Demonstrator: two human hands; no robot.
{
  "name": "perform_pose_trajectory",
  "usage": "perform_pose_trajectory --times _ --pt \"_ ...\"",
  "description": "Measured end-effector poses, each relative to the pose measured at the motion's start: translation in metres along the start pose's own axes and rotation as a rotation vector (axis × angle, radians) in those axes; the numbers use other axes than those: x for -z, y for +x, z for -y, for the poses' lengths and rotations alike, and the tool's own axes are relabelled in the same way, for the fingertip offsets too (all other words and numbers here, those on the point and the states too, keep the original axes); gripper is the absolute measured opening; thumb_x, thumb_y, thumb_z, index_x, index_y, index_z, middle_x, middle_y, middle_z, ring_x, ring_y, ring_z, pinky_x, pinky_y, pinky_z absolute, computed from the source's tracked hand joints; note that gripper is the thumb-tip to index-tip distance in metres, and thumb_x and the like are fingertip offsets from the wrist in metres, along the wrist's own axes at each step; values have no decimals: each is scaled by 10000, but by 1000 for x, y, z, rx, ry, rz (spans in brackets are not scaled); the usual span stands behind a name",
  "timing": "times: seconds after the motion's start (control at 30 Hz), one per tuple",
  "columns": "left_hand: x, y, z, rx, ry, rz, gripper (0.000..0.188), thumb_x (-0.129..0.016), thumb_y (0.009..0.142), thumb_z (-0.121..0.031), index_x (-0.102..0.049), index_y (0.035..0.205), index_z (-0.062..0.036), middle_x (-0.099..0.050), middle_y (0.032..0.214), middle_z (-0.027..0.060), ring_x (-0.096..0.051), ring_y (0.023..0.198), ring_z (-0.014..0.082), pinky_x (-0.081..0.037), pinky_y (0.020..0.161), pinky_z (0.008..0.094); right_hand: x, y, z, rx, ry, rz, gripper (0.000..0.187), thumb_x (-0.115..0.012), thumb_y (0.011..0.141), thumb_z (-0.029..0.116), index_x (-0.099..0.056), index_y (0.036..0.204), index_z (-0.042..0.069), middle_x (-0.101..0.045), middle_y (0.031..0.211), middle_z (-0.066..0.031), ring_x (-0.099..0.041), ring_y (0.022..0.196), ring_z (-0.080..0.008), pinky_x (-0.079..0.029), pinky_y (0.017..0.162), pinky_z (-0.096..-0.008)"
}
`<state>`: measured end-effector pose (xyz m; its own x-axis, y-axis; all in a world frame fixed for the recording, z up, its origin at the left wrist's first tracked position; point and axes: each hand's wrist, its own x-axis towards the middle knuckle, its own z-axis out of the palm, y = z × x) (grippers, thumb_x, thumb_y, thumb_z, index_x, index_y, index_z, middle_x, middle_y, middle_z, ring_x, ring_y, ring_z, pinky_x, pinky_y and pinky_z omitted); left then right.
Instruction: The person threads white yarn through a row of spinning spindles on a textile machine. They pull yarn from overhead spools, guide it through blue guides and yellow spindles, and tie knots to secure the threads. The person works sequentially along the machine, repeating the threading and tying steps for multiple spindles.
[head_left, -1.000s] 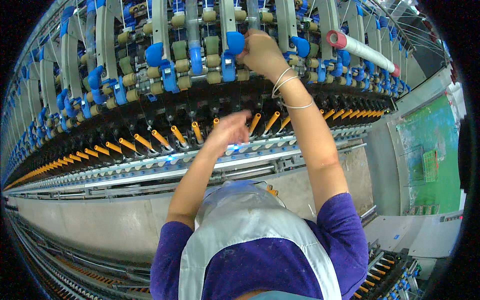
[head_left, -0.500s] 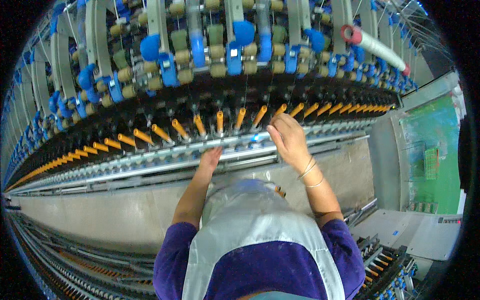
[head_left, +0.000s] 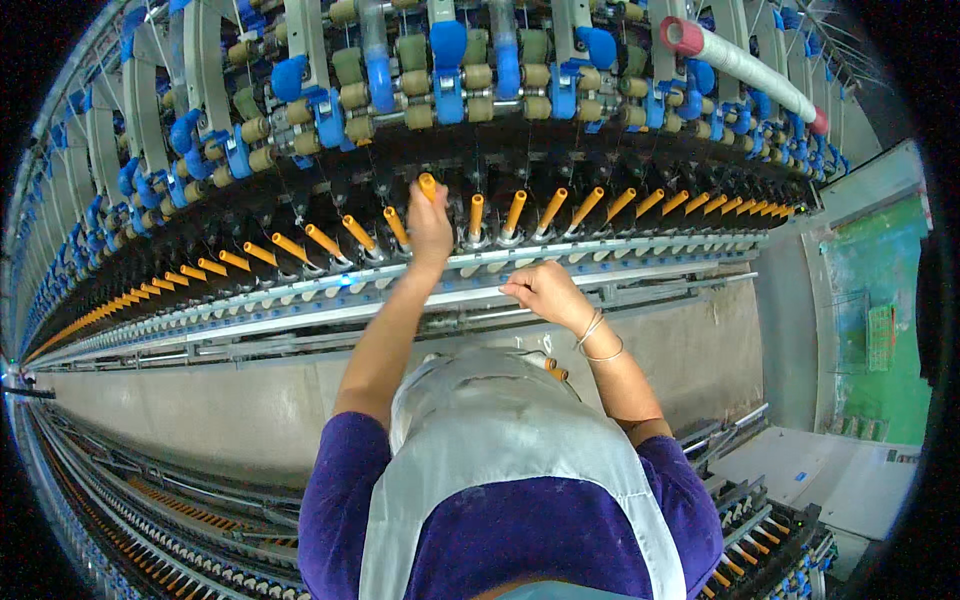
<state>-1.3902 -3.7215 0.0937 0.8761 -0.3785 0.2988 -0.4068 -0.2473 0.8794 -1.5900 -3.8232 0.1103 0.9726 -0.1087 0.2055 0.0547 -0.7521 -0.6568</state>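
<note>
My left hand (head_left: 432, 235) is wrapped round an orange-yellow bobbin tube (head_left: 427, 186) in the long row on the spinning frame. The tube's top end sticks up above my fingers; its lower part is hidden by the hand. Lower and to the right, my right hand (head_left: 548, 296) is closed in front of the frame's pale rail (head_left: 470, 292), thumb and fingers pinched together. Whatever it may hold is too small to see. Further orange tubes stand on spindles either side, one bare tube (head_left: 477, 215) just right of my left hand.
Blue-tipped arms and rollers (head_left: 447, 90) overhang the tubes. A white roll with red ends (head_left: 745, 68) lies across the upper right. Several tube ends (head_left: 556, 370) poke from my grey apron (head_left: 510, 430). Behind me runs another machine (head_left: 190, 520); a grey cabinet (head_left: 810, 480) stands right.
My left hand has risen from the rail to a tube and closed round it. The right hand has come down from the tubes toward the rail. The view has shifted slightly.
</note>
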Motion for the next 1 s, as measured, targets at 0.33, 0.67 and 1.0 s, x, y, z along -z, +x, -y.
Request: perform_pose_trajectory --times 0.33,0.67,1.0 --pt "90 20 -133 270 -1292 269 438 -528 960 -388 -486 1294 -108 -407 638 -35 -361 506 45 -304 467 183 20 67 61 114 813 138 342 -600 917 197 -528 1191 5 -604 932 -32 -545 755 -89 -470 660 -248" --pt "107 -13 -82 330 -1472 250 318 -445 1001 -199 -432 1305 -106 -525 894 78 -513 769 168 -485 703 321 26 66 118 308 344 61 236 -586 906 109 -537 696 14 -536 699 -49 -505 631 -122 -403 560 -265" --pt "78 -29 -66 552 -1365 318 426 -560 952 -264 -453 1343 -130 -521 847 25 -485 697 95 -405 544 168 -2 50 123 128 1154 -21 267 -604 895 128 -510 681 -1 -465 828 -26 -445 779 -169 -384 686 -291"
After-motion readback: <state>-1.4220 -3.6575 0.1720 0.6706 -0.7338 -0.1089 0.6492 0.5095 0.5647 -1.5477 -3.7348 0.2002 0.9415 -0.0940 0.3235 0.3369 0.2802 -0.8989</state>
